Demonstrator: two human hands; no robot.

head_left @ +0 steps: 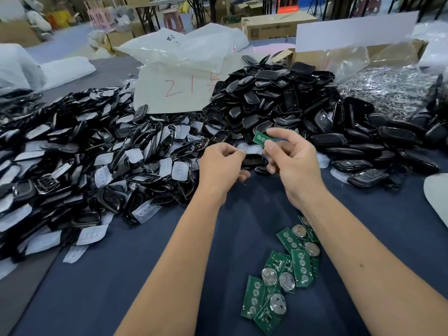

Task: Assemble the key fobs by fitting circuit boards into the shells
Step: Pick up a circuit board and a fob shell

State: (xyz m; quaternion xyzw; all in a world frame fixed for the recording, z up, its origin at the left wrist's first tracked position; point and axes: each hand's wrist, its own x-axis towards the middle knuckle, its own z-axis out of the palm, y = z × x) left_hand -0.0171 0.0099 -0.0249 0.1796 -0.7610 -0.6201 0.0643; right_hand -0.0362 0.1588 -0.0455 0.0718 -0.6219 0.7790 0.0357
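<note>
red "21" on white bag [179, 90]

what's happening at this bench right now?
A person is assembling key fobs by hand. The right hand pinches a green circuit board, raised above a black shell with a translucent pad that the left hand holds; the board is not in the shell yet. More boards lie loose on the blue table near the right forearm. Big heaps of shell frames and black covers sit behind.
</note>
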